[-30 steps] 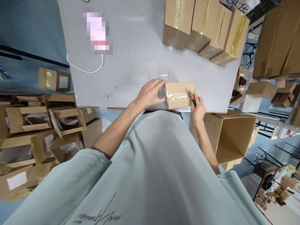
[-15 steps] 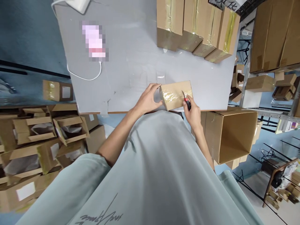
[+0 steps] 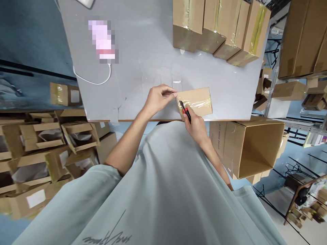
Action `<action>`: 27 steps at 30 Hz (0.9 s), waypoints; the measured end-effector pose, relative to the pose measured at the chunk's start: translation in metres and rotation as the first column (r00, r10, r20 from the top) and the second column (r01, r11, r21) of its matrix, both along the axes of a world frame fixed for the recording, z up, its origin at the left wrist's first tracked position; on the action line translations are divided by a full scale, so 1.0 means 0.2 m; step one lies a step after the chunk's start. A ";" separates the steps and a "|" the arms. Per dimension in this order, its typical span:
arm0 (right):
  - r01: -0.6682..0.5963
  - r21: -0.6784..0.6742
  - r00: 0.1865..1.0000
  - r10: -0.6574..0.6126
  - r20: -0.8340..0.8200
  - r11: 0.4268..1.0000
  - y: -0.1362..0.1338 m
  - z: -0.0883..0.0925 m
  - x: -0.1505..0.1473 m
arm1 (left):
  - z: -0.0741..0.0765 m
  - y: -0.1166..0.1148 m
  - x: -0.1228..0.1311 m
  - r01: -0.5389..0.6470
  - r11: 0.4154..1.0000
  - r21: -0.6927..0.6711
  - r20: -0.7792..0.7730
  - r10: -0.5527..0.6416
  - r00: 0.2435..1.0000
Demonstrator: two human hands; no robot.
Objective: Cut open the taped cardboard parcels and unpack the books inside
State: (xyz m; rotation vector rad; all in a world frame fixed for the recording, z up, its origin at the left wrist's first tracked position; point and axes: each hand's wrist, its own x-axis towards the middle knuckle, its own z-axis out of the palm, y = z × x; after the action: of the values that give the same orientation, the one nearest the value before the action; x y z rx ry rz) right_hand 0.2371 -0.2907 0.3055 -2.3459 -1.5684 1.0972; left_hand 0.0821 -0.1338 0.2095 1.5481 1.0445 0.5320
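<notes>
A small cardboard box [image 3: 198, 97] with shiny clear tape across it lies near the front edge of the grey table [image 3: 138, 44]. My right hand [image 3: 196, 127] is closed around a red and black utility knife [image 3: 186, 111]. The knife's tip lies over the taped left end of the box. My left hand [image 3: 158, 98] has its thumb and fingertips drawn together at the box's upper left corner, pinching it there. Whether the blade is in the tape is too small to tell.
Several taped cardboard boxes [image 3: 187, 17] stand in a row at the table's back right. A pixelated phone-like object [image 3: 102, 41] with a white cable [image 3: 98, 83] lies at left. A large open carton [image 3: 260, 149] sits right of the table. Open boxes [image 3: 48, 136] are stacked at left.
My right hand has carried the knife leftward, from the box's right part to its left end. My left hand's spread thumb and fingers have come together at the upper left corner.
</notes>
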 end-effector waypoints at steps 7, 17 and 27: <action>-0.064 -0.029 0.995 0.066 0.071 0.998 0.09 -0.04 -0.05 | 0.00 0.04 -0.02 0.010 0.999 -0.048 0.012 -0.010 1.000; -0.063 -0.193 0.982 0.096 0.165 0.979 0.16 0.04 -0.14 | 0.01 0.02 -0.01 -0.012 0.997 -0.079 0.028 0.015 1.000; -0.061 -0.412 0.949 0.181 0.259 0.909 0.29 0.25 -0.23 | 0.09 0.00 0.03 -0.117 0.984 -0.135 -0.125 0.100 0.987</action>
State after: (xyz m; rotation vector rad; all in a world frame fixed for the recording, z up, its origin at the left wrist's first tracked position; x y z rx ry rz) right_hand 0.1907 -0.2321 0.3558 -2.8232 -1.7484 1.2471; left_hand 0.0878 -0.1334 0.2269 1.4156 1.2361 0.4349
